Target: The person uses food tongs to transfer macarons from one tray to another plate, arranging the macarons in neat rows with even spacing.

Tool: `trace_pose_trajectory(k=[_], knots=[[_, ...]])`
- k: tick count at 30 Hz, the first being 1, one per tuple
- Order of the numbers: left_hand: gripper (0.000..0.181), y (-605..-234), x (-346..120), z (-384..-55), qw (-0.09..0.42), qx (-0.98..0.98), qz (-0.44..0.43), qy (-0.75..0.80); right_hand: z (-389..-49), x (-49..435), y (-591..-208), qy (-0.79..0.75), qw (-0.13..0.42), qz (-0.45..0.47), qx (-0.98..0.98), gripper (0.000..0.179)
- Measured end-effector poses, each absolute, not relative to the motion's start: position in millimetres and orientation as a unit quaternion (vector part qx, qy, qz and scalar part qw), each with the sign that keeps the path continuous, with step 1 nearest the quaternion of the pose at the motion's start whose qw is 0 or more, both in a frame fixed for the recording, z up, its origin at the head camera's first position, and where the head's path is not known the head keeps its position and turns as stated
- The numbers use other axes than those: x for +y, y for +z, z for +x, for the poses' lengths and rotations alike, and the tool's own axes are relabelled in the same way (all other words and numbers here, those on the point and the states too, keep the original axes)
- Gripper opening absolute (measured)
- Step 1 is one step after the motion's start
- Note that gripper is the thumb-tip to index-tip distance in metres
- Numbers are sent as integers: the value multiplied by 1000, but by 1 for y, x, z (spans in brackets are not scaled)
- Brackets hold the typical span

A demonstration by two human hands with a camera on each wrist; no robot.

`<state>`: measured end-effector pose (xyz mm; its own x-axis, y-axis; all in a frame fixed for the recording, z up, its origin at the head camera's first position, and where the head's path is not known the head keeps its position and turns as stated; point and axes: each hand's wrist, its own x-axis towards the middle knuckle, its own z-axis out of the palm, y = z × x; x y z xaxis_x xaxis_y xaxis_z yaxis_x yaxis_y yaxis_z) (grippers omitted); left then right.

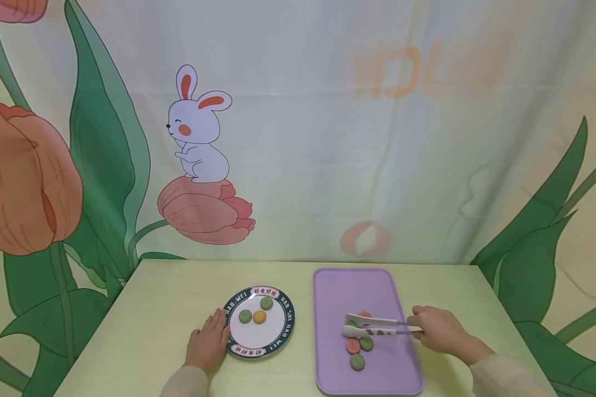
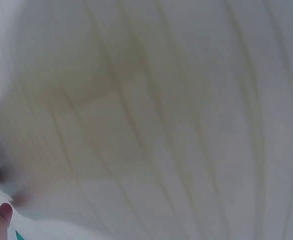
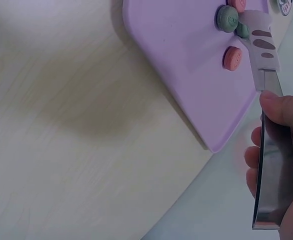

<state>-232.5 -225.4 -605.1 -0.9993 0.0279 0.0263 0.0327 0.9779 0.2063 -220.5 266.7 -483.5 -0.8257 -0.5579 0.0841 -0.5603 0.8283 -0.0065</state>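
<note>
My left hand [image 1: 207,341] rests on the table at the left rim of a round plate [image 1: 278,337], fingers straight and touching the edge. On the plate lie two green macaron-like rounds [image 1: 266,302] and a yellow one [image 1: 259,317]. My right hand [image 1: 438,329] grips metal tongs [image 3: 275,170] with white, brown-spotted tips. The tips reach over a purple tray [image 1: 347,289], on either side of a green round [image 3: 242,31]; whether they squeeze it I cannot tell. Beside them on the tray are a red round [image 1: 352,346] and two green rounds [image 1: 357,362]. Another red round [image 1: 365,315] is partly hidden behind the tongs.
The pale table [image 1: 169,298] bears the plate on the left and the tray on the right. Behind it hangs a curtain [image 1: 298,138] printed with tulips and a rabbit. The left wrist view shows mostly a blurred pale surface.
</note>
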Motion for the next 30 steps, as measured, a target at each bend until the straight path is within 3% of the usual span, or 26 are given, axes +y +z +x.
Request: trace_pose_trajectory(k=[30], knots=[[54, -607, -225, -234, 12, -994, -12, -107, -228, 258, -466, 18, 55, 306, -950, 10]])
